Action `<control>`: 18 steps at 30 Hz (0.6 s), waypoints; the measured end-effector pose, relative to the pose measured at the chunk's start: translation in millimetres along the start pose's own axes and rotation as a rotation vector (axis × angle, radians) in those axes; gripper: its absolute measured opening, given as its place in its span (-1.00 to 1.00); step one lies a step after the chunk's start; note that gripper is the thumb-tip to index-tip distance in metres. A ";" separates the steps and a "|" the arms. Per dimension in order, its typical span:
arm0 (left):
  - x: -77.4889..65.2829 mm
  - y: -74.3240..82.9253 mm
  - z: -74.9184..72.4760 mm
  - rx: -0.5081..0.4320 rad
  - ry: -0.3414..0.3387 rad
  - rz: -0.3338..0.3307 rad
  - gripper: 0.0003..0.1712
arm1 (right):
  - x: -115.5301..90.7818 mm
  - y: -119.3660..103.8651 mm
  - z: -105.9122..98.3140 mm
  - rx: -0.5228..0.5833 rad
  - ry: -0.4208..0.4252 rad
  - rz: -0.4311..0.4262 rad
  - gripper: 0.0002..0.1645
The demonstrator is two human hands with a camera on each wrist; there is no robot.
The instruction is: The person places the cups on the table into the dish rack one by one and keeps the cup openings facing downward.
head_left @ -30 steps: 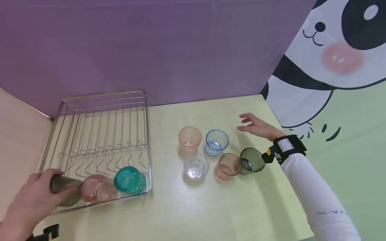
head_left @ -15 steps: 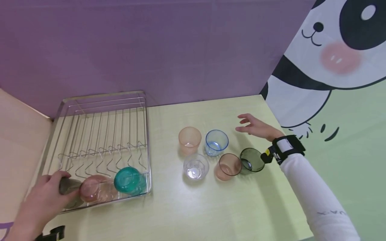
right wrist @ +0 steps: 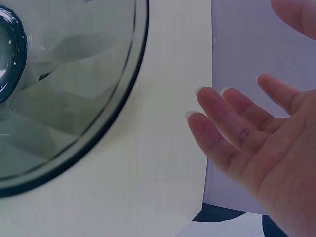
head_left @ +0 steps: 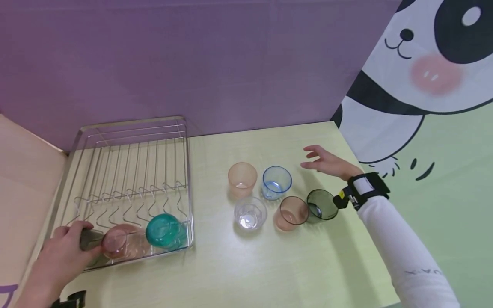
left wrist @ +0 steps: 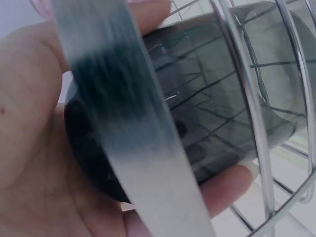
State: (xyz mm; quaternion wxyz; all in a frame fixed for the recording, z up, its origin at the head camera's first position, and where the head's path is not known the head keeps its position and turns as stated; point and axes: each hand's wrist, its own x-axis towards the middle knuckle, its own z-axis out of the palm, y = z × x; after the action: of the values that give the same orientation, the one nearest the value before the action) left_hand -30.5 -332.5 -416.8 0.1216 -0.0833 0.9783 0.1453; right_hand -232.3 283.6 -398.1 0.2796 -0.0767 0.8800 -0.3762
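Note:
My left hand [head_left: 63, 256] grips a dark grey glass [head_left: 90, 239] at the front left corner of the wire dish rack [head_left: 188, 171]. In the left wrist view the fingers wrap the base end of the grey glass [left wrist: 212, 98], behind the rack's metal rim. A pink glass [head_left: 115, 241] lies against it in the rack, and a teal glass [head_left: 164, 229] sits at the rack's front right. My right hand [head_left: 327, 162] hovers at the table's right with fingers loosely spread, holding nothing. Nearest to it are a blue-rimmed glass [head_left: 277, 183] and a dark green-grey glass [head_left: 322, 204].
A peach glass [head_left: 242, 177], a clear glass [head_left: 250, 214] and a pinkish-brown glass [head_left: 292, 214] stand on the pale table [head_left: 231, 273]. Behind the table rises a purple wall [head_left: 231, 68]. A panda-printed panel [head_left: 443, 171] borders the right side.
My left hand has moved right and slightly inward with the grey glass, bringing it up against the pink glass. The right hand has barely moved.

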 end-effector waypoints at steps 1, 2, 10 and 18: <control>0.3 -0.4 0.8 0.002 0.004 0.002 -0.13 | 0.3 0.0 0.1 0.000 0.001 0.000 -0.07; 0.8 -0.6 1.4 0.004 0.005 -0.001 -0.13 | 0.4 -0.4 0.2 0.002 0.003 0.001 -0.07; 3.1 -2.1 2.3 0.006 -0.008 0.004 -0.16 | 0.5 -2.1 0.4 -0.007 0.007 0.003 -0.07; 4.8 -6.2 -4.6 -0.043 -0.116 0.005 0.02 | 2.0 -2.9 -3.8 -0.010 0.022 -0.002 -0.06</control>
State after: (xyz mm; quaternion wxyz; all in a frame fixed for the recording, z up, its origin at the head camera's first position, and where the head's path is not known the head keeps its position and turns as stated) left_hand -34.8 -340.4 -415.5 0.1761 -0.0751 0.9665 0.1713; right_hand -236.3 283.3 -394.8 0.2691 -0.0749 0.8848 -0.3731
